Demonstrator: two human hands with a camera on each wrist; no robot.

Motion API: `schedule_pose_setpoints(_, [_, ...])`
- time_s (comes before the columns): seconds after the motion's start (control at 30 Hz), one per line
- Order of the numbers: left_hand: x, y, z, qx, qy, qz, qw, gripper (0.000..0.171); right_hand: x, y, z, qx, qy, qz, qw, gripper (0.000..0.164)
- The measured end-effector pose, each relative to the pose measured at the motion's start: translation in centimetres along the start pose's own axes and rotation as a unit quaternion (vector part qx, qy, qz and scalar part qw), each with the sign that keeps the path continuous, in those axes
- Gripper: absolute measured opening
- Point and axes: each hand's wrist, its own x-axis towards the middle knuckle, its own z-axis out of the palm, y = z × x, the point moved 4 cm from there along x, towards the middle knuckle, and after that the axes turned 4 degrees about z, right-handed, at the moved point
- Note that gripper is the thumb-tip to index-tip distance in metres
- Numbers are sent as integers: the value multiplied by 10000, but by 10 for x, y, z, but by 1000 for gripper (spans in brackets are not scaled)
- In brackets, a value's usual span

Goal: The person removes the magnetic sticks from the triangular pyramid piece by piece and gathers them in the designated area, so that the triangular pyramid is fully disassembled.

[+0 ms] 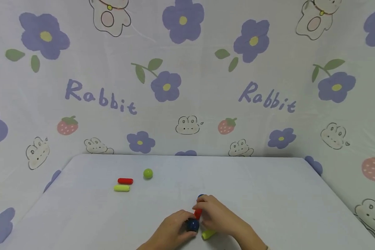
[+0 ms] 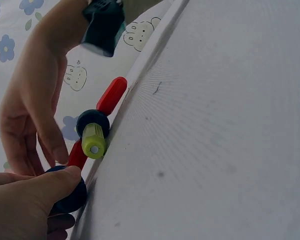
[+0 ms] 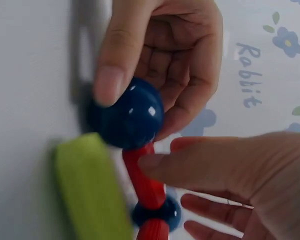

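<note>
My left hand point(image 1: 173, 227) grips a glossy dark blue ball point(image 1: 192, 225) between thumb and fingers. Joined to that ball is a red rod point(image 3: 144, 175), which my right hand point(image 1: 217, 215) pinches between thumb and index finger. Beyond it, a second blue ball point(image 3: 170, 214) sits at the rod's other end, with another red rod point(image 2: 112, 95) extending from it. A yellow-green rod point(image 1: 208, 234) lies beside the right hand; in the left wrist view it overlaps the second ball, and I cannot tell whether they are joined.
On the white table point(image 1: 268, 194), a red rod point(image 1: 125, 181) and a yellow-green rod point(image 1: 122, 188) lie side by side toward the back left. A green ball point(image 1: 148, 173) stands just right of them. Behind the table hangs a patterned cloth point(image 1: 203, 83).
</note>
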Motion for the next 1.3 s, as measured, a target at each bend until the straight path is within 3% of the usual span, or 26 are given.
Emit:
schedule_pose_setpoints(0.23, [-2, 1, -1, 131, 207, 623, 9978, 32, 19, -4, 4, -22, -135, 98, 9999, 18])
schedule_pose_setpoints(0.8, [-2, 4, 1, 357, 154, 762, 9963, 31, 15, 12, 11, 187, -105, 72, 9997, 17])
schedule_pose_setpoints(0.93, [-1, 7, 1, 465, -2, 876, 9951, 33, 16, 9, 11, 143, 110, -15, 9998, 17])
schedule_pose_setpoints(1.1, [-2, 10, 0, 559, 113, 930, 9940, 34, 15, 7, 10, 81, 341, -32, 9994, 16])
schedule_pose_setpoints(1.3, [-3, 9, 0, 350, 135, 907, 9952, 34, 12, 6, 9, 17, 352, 86, 9993, 19])
